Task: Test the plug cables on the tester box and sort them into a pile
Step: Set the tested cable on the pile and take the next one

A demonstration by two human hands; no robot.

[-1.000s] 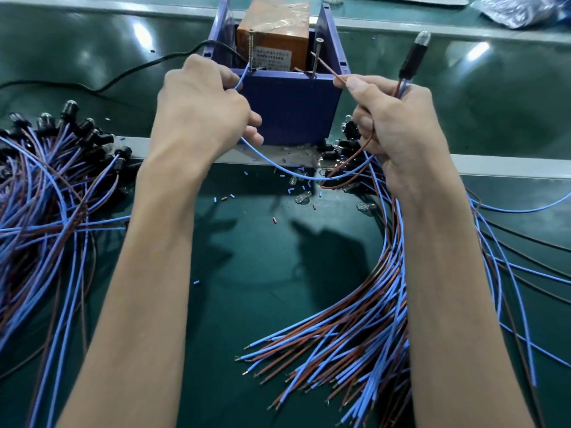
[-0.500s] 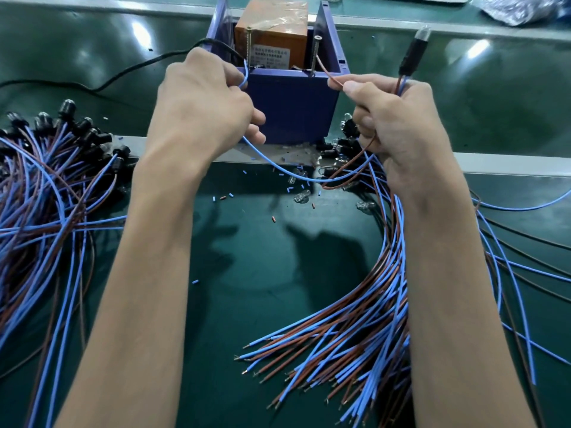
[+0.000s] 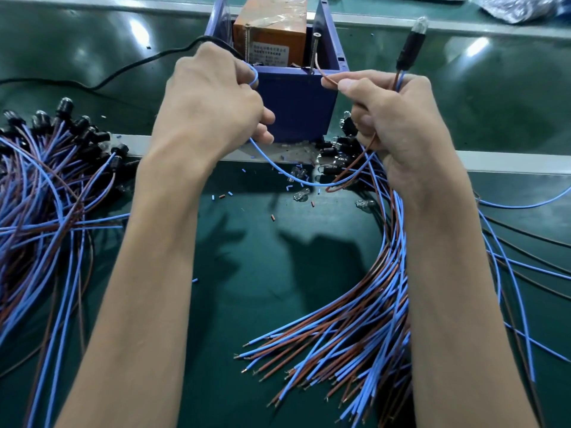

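The blue tester box point(image 3: 296, 103) stands at the top centre with an orange block and two upright screws inside. My left hand point(image 3: 213, 100) pinches the blue wire point(image 3: 278, 169) of one plug cable up by the left screw. My right hand point(image 3: 392, 115) pinches that cable's brown wire point(image 3: 327, 76), whose end touches the right screw point(image 3: 315, 46). The same hand grips the cable below its black plug point(image 3: 409, 47), which sticks up with a clear bulb tip. A pile of cables point(image 3: 52, 186) lies at the left.
A second bundle of blue and brown cables point(image 3: 355, 335) fans out under my right forearm, stripped ends toward me. Loose bulbs and insulation scraps point(image 3: 301, 194) litter the green mat before the box. A black power cord point(image 3: 123, 69) runs left from the box. A metal rail point(image 3: 509, 162) crosses the bench.
Both hands have shifted slightly up toward the box's screws. The brown wire end now reaches the right screw, and the blue wire sits higher by the left one.
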